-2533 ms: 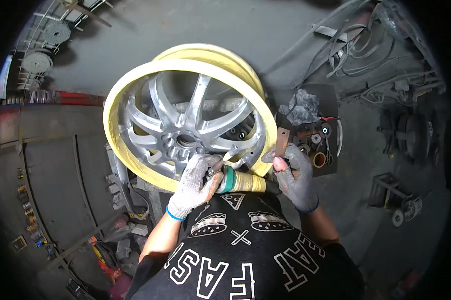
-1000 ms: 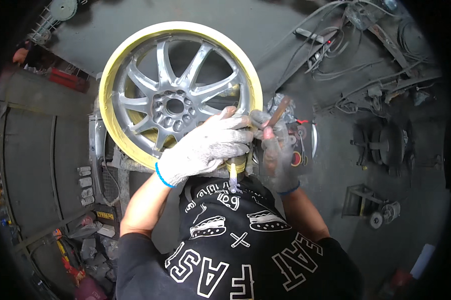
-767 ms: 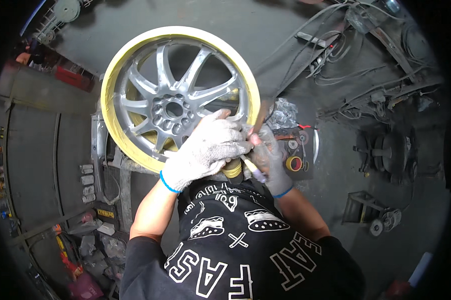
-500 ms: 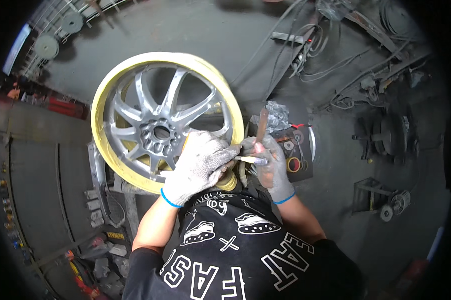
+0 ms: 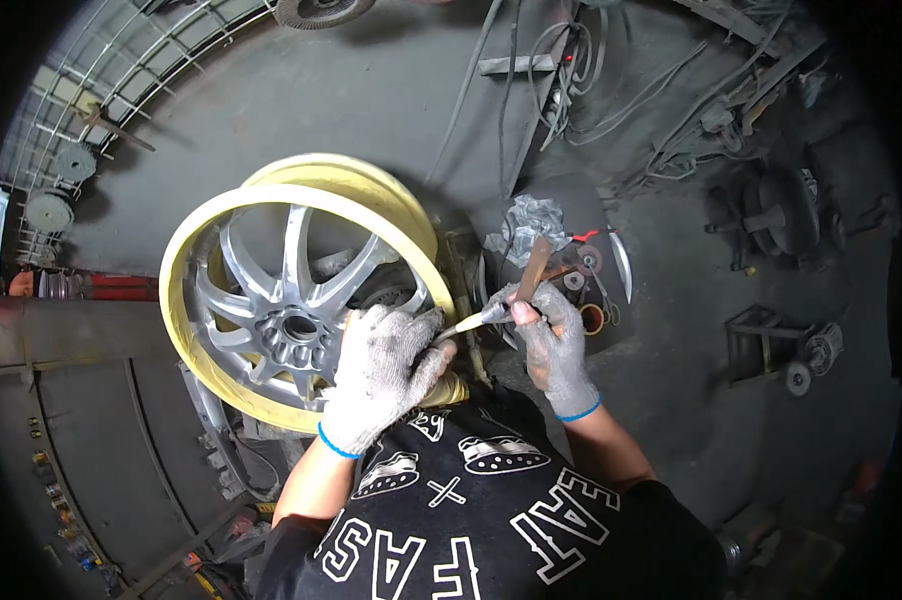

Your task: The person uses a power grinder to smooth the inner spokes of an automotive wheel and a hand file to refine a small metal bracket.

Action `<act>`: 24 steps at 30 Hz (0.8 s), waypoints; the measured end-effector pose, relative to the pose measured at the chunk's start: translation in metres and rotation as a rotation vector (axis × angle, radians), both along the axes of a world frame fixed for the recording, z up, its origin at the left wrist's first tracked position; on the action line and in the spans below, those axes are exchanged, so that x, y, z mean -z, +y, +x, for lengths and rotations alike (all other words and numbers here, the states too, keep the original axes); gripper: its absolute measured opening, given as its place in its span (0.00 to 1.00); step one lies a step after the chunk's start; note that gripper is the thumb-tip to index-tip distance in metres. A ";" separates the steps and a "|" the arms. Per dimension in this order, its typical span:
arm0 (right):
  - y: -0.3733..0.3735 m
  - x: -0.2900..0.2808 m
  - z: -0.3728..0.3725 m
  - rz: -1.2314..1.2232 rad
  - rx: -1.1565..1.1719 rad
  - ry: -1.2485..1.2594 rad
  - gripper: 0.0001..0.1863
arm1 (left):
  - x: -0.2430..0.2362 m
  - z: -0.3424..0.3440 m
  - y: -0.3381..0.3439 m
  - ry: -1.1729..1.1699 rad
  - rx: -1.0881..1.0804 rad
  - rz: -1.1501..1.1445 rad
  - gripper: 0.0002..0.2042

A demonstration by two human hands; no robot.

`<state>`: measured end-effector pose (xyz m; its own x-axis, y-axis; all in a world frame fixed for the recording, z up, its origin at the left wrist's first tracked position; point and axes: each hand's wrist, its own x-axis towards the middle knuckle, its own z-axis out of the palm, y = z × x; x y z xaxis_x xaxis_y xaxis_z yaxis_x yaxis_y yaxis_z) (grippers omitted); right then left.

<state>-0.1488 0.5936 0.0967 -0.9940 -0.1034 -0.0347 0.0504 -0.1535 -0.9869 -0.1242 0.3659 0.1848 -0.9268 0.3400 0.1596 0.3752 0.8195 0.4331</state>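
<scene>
A silver spoked wheel rim [image 5: 316, 290] with yellow tape round its edge [image 5: 176, 270] stands tilted before me. My gloved left hand [image 5: 381, 365] is over its lower right, closed on a slender tool [image 5: 466, 325] with a pale yellow shank, whose darker end reaches toward my right hand. My gloved right hand [image 5: 556, 350], its thumb showing bare at the tip, grips a flat brown strip [image 5: 535, 260] pointing upward. Under my left hand a yellow-wrapped cylindrical object [image 5: 446, 392] lies against my black shirt, partly hidden.
Crumpled plastic [image 5: 531, 215], a red-handled tool [image 5: 586, 233] and a tape roll [image 5: 592, 318] lie on a dark surface at right. Further right are a dark chair [image 5: 781, 215] and a small machine [image 5: 821, 350]. Cables [image 5: 591, 90] run above; a wire rack [image 5: 76, 160] is upper left.
The wheel now appears lower, further left and more tilted as the view has shifted. My hands sit lower than half a second ago, and the slender tool now slants up toward my right hand.
</scene>
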 end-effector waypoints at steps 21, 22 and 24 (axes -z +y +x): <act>0.000 -0.039 -0.007 0.101 0.052 -0.060 0.11 | -0.008 -0.016 0.013 -0.033 -0.026 -0.095 0.10; 0.001 -0.039 -0.007 0.123 0.044 -0.057 0.12 | -0.007 -0.016 0.013 -0.034 -0.012 -0.086 0.10; -0.002 -0.032 -0.006 0.061 0.071 -0.048 0.12 | -0.005 -0.017 0.012 -0.034 0.013 -0.072 0.10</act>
<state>-0.1549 0.5914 0.1288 -0.9959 -0.0287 -0.0861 0.0885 -0.0979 -0.9912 -0.1408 0.3776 0.1895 -0.9268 0.3614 0.1022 0.3718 0.8444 0.3857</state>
